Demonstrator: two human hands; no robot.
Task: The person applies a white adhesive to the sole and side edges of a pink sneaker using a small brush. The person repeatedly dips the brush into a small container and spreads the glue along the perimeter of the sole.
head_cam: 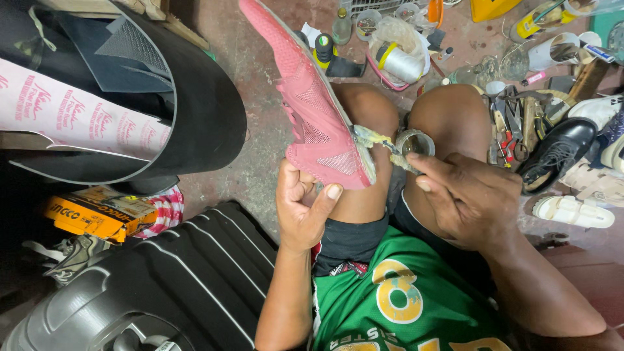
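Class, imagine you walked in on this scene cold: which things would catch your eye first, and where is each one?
First, the pink-red sports shoe at the centre, held sole-side up over the knees by the left hand. Next, the right hand beside it, working a glue-smeared brush at the shoe's heel, with a small tin at the fingertips. To the right, a shiny black leather shoe lies on the floor among scattered tools.

Green sleeveless jersey [403,299] with yellow numeral, dark shorts [351,240], bare arms
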